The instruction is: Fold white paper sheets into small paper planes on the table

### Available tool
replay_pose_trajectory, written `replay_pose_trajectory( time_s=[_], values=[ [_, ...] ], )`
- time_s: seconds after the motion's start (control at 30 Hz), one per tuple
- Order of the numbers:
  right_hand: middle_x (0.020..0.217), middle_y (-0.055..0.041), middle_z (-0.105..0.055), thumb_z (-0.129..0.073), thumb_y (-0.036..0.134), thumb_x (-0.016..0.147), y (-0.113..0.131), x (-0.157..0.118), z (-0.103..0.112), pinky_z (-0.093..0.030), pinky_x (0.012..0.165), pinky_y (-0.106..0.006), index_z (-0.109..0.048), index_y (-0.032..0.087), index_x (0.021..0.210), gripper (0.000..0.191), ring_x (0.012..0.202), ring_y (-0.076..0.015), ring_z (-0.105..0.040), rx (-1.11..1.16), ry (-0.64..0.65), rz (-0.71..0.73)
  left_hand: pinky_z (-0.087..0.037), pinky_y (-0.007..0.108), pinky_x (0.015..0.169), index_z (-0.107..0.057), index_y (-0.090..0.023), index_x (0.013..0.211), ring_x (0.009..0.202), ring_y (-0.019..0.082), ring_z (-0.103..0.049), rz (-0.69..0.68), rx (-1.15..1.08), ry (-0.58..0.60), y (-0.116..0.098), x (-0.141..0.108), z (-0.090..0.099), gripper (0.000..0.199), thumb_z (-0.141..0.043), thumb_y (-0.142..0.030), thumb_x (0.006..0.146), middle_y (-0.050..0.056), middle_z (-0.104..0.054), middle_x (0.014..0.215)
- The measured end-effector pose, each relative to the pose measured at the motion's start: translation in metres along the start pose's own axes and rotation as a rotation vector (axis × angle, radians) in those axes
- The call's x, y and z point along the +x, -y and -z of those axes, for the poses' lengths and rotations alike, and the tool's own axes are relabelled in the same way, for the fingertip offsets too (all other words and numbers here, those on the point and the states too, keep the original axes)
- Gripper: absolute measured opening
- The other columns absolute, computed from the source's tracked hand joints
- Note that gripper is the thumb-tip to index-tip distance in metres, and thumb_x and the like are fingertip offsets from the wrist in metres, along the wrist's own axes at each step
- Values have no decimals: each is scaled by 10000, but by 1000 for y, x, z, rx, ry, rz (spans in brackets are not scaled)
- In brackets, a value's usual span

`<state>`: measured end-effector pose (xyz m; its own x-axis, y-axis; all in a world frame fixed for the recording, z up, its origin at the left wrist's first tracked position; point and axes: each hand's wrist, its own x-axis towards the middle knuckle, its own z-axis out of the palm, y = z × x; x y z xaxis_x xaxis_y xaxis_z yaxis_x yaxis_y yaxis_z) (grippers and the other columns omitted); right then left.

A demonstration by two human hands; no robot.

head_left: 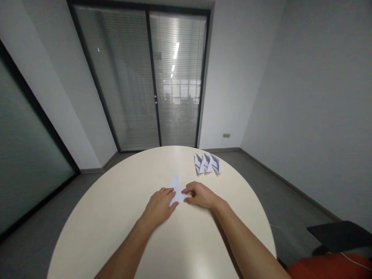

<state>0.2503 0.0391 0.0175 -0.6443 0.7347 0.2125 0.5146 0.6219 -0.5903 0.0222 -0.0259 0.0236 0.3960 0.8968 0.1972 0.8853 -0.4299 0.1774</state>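
At the middle of the round table (116, 228): steadying one side of the paper, handling the other

From where I'm operating, well away from the room, I'm reading the surface left to right. First, the left hand (161, 203) is lying low, its fingers extended over the left side of the white paper (179, 195) and its thumb standing apart near the bottom edge. It isn't clenching; it's resting on the sheet, apparently pinning it. The paper is lying on the table between both hands, pointing away from me in a narrow tip.

Next, the right hand (201, 194) is curling in at the lower right corner, fingertips and thumb facing each other with the corner between them. Whether they're actually gripping it, I can't tell from this angle.

For good work here, I'm favouring light, even pressure from the left, so the sheet isn't sliding or twisting. On the right, I'm judging that fingertip control matters most: lining up edges before pressing, then running along the crease from one end, never crumpling the thin corner.

Farther right, near the far rim, three folded paper pieces (207, 164) are sitting in a row, well apart from the fingers.
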Motion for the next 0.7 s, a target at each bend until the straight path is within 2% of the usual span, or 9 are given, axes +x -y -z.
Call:
replay_pose_trajectory(
  time_s=[0.13, 0.23, 0.33, 0.5, 0.6, 0.7],
  values=[
    [913, -55, -733, -757, 258, 783, -1, 1, -3, -451, 716, -261, -809, 200, 1014, 243, 758, -166, -613, -22, -14, 17, -470, 442, 1078, -672, -188, 1273, 1242, 288, -617, 13, 2, 23, -3, 1, 0, 357, -517, -307, 974, 125, -654, 1369],
    [1072, -79, -719, -751, 261, 787, -1, 1, -4, -470, 730, -266, -816, 201, 985, 217, 764, -155, -626, -18, -9, 28, -485, 427, 1067, -690, -207, 1231, 1225, 275, -636, -2, -14, 16, -4, 1, 0, 323, -494, -268, 981, 112, -681, 1328],
    [1195, -94, -699, -759, 277, 787, 0, 1, -4, -489, 791, -278, -817, 206, 972, 205, 880, -184, -658, -12, -7, 50, -485, 420, 1074, -689, -204, 1224, 1231, 266, -637, -42, -19, 19, -5, 1, -1, 322, -472, -231, 988, 112, -685, 1319],
    [1146, -86, -726, -781, 276, 771, 1, 2, -3, -490, 879, -306, -799, 224, 1060, 295, 978, -216, -661, -27, -24, 84, -492, 444, 1072, -643, -181, 1288, 1270, 284, -616, -60, -7, 40, -6, 1, -1, 352, -436, -184, 1003, 136, -659, 1353],
    [1127, -77, -740, -780, 260, 767, 0, 2, -3, -477, 944, -329, -785, 222, 1087, 323, 1023, -225, -657, -31, -43, 114, -494, 444, 1072, -656, -189, 1252, 1256, 278, -628, -59, -40, 40, -6, 2, 0, 331, -427, -190, 1012, 139, -676, 1323],
    [1120, -73, -746, -763, 257, 787, 1, 2, -3, -479, 941, -330, -783, 224, 1088, 304, 1022, -224, -660, -39, -47, 118, -482, 433, 1089, -667, -197, 1216, 1263, 260, -623, -58, -66, 37, -5, 2, 0, 317, -427, -192, 1011, 128, -684, 1311]
  ],
)
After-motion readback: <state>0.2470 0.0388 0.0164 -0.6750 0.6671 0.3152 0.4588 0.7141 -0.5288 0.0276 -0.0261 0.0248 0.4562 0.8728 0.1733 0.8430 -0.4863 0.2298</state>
